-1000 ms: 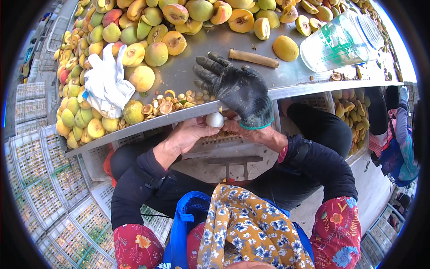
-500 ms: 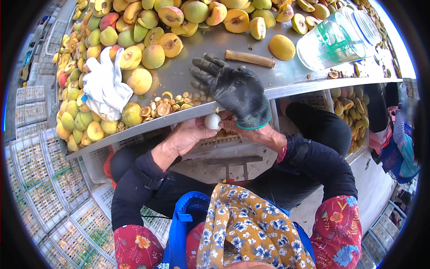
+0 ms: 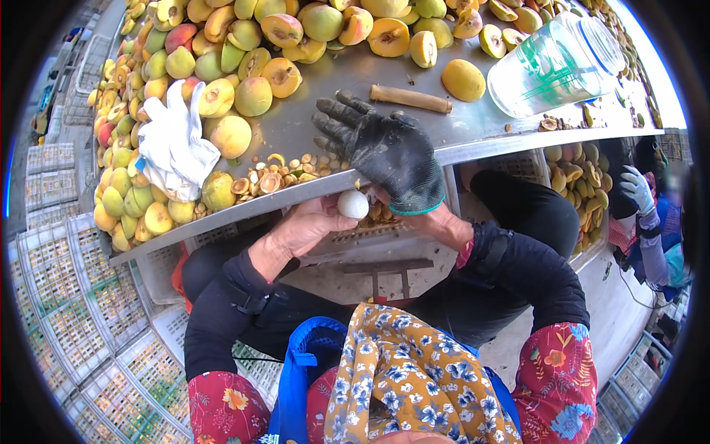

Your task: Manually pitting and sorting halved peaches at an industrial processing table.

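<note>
A smooth white egg (image 3: 353,203) is held in the bare fingers of my left hand (image 3: 307,226), just below the table's front edge. Close to the egg's right side is my bare right hand (image 3: 436,220); most of its fingers are hidden under a black coated glove (image 3: 396,152). That glove lies palm up on the metal table (image 3: 296,126), its teal-edged cuff hanging over the edge above my right wrist. A small pale bit shows between the egg and the right fingertips. Left of the glove are loose peach pits (image 3: 270,180).
Peaches (image 3: 253,95), whole and halved, heap at the table's back and left, with white gloves (image 3: 176,144) on them. A brown stick (image 3: 411,98) and a clear plastic jar (image 3: 555,66) lie farther right. Crates stand at left. A co-worker's gloved hand (image 3: 637,189) shows at far right.
My right fingers have drawn slightly away from the egg, and more of its white surface shows. A co-worker's gloved hand has come up at the far right.
</note>
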